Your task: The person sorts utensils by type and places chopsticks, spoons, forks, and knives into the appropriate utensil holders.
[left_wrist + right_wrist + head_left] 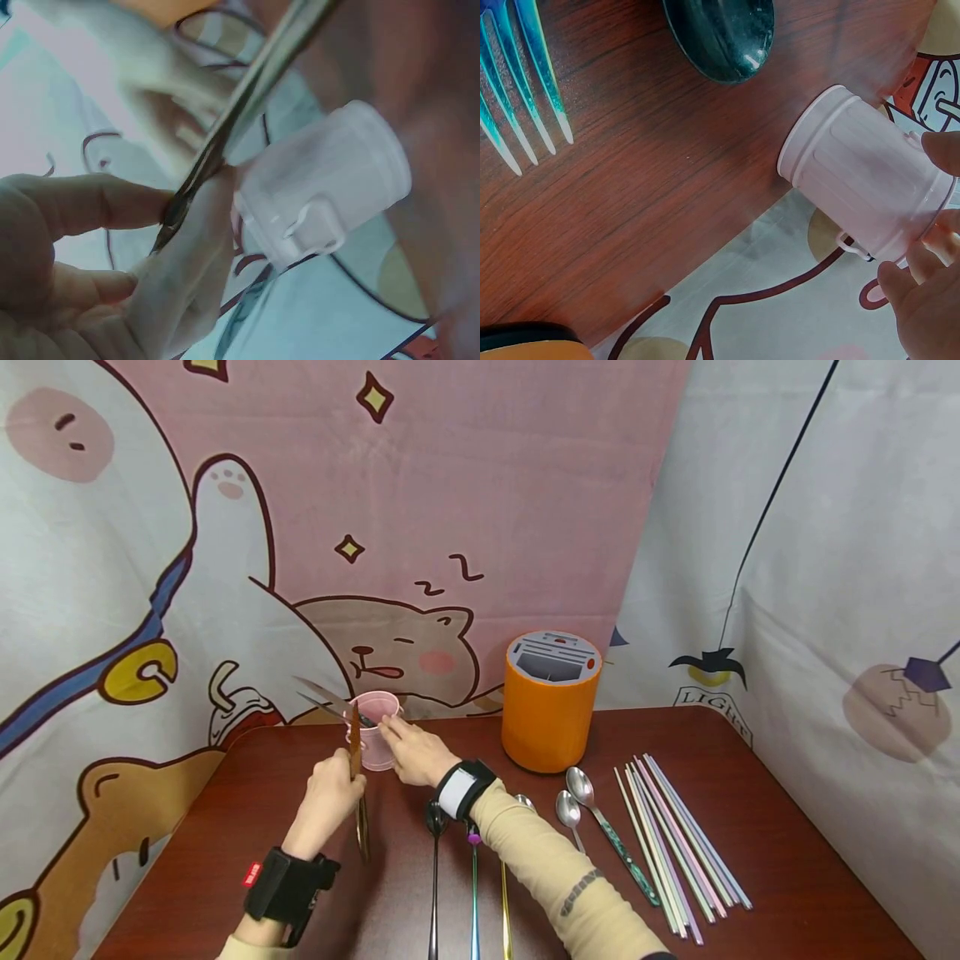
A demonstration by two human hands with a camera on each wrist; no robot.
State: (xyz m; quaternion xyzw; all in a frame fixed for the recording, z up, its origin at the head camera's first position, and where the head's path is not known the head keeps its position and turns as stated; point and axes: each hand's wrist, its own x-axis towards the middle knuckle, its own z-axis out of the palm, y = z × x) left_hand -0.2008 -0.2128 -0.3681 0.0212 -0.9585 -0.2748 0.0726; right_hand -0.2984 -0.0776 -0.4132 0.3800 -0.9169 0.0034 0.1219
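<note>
A pale pink bucket (377,745) with small side handles stands at the back left of the table. Blades (318,691) stick out over its rim to the left. My left hand (333,789) pinches a gold table knife (362,827), held upright just in front of the bucket's left side. In the left wrist view the gold knife (244,101) runs between thumb and fingers. My right hand (422,753) holds the bucket near its rim from the right. The right wrist view has the thumb (943,152) on one side of the bucket and the fingers at the rim.
An orange cylindrical holder (551,718) with a slotted grey top stands at the back. A black spoon (435,860), a blue-green fork (475,877) and a gold-handled utensil (506,902) lie in front. Silver spoons (568,810) and several pastel sticks (678,852) lie to the right.
</note>
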